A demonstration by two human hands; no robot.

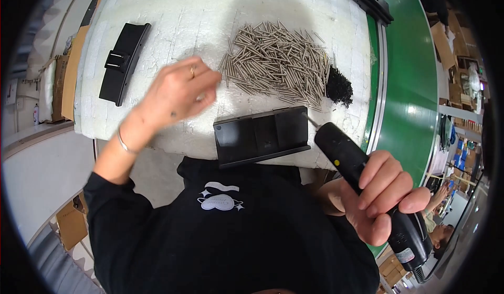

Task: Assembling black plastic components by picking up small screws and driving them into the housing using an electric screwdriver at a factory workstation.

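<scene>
Right grip [383,194] closed around black electric screwdriver [367,189] (grey label near base); left grip [181,92] pinching above metal pins [278,63].

On the desk [173,11] we find a heap of pins [278,63] toward the far middle, with a small pile of screws [339,87] touching its right edge. A flat plastic part [261,135] lies at the near edge, in front of the heap. A second plastic part [124,61] lies well apart at the left. A conveyor belt [407,79] runs along the desk's right side. The left hand [178,92] sits just left of the heap; the right hand [380,194] holds a power screwdriver [362,184], its tip at the near part's right end.
</scene>
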